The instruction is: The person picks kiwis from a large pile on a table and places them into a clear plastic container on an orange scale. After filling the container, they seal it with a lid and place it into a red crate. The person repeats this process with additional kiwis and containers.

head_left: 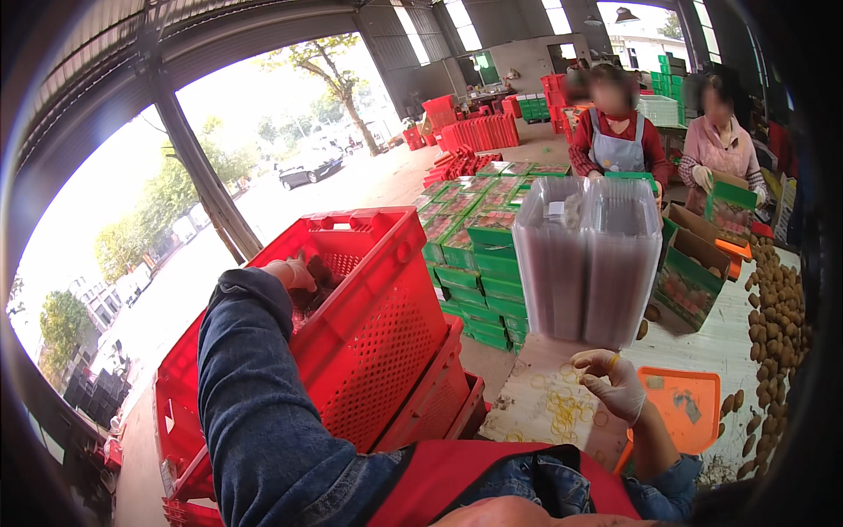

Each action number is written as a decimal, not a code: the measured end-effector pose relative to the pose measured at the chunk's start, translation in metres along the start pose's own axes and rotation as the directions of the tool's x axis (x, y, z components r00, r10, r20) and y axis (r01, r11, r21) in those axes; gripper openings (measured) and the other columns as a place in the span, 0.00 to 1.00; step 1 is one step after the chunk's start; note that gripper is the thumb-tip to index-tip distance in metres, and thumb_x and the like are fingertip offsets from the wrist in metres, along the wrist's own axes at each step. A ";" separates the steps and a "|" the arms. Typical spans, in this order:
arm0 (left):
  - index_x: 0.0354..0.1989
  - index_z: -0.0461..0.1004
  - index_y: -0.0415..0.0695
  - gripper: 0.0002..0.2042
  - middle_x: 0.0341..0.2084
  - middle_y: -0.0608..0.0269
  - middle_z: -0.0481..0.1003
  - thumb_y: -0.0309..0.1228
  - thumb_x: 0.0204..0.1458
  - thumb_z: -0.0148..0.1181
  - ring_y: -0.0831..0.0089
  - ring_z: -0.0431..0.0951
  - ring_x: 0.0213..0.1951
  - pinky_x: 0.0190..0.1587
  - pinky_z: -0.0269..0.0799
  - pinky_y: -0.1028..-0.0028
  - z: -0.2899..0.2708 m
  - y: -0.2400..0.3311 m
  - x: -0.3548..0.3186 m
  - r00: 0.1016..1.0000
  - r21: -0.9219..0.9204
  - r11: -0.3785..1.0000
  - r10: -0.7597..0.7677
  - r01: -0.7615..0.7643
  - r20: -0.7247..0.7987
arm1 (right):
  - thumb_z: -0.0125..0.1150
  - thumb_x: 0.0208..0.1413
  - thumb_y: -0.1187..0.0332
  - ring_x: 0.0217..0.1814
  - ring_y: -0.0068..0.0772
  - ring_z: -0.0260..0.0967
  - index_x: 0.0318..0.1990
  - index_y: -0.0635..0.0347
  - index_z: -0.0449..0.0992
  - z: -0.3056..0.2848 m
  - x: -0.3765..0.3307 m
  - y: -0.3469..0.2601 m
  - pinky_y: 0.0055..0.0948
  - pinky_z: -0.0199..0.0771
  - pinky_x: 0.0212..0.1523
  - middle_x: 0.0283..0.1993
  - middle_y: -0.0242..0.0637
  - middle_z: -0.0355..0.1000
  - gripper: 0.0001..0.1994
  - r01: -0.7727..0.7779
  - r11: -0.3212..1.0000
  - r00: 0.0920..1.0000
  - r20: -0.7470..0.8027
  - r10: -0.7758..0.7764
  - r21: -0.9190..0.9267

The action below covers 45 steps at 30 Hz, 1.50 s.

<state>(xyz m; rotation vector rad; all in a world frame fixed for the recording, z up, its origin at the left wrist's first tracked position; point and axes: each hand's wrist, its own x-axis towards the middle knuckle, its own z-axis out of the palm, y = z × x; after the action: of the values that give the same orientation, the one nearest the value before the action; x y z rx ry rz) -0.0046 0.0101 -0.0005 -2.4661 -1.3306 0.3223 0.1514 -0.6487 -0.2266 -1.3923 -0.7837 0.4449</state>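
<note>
A stack of red plastic crates (382,342) fills the left center of the frame. Green printed boxes (492,263) stand stacked at the center, behind a pale worktable (716,338) on the right. Two people in aprons (619,145) handle similar boxes at upper right. Tall nested clear plastic containers (588,263) rise from the table's near left part, right of center. An orange tray (678,406) lies at lower right. The left hand (294,274) reaches into the top crate, left of center; I cannot tell whether it grips anything. The gloved right hand (615,386), fingers bent, hovers beside the tray; whether it holds something is unclear. Brown oval fruits (777,329) line the right edge. Yellow rubber bands (562,413) lie scattered below the containers, near the right hand.
</note>
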 end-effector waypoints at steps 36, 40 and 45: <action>0.29 0.82 0.38 0.12 0.21 0.63 0.78 0.36 0.52 0.71 0.72 0.74 0.20 0.22 0.67 0.70 -0.133 0.746 -0.187 0.859 -0.882 0.216 0.409 -0.419 -0.308 | 0.59 0.55 0.77 0.42 0.39 0.77 0.49 0.62 0.78 -0.349 -0.456 0.219 0.34 0.76 0.47 0.42 0.43 0.77 0.13 -0.523 0.848 0.473 -0.858 0.201 -0.089; 0.28 0.81 0.42 0.09 0.21 0.67 0.75 0.35 0.52 0.69 0.75 0.70 0.20 0.24 0.66 0.72 -0.133 0.741 -0.181 0.811 -0.869 0.142 0.456 -0.473 -0.367 | 0.61 0.57 0.75 0.43 0.41 0.78 0.47 0.62 0.79 -0.347 -0.456 0.231 0.35 0.77 0.47 0.40 0.45 0.79 0.11 -0.504 0.863 0.469 -0.837 0.282 0.008; 0.22 0.76 0.47 0.08 0.17 0.74 0.69 0.32 0.50 0.66 0.82 0.63 0.19 0.22 0.55 0.76 -0.130 0.750 -0.135 0.727 -0.798 0.156 0.540 -0.582 -0.424 | 0.61 0.59 0.69 0.37 0.33 0.76 0.47 0.60 0.81 -0.329 -0.442 0.221 0.33 0.76 0.42 0.36 0.40 0.78 0.11 -0.591 0.806 0.425 -0.864 0.271 -0.038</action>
<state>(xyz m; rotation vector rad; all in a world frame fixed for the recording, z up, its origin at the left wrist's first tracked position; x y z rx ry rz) 0.5428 -0.5120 -0.1600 -3.8519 -0.3903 -0.5096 0.1231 -1.1533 -0.5383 -1.9074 0.3674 -0.0234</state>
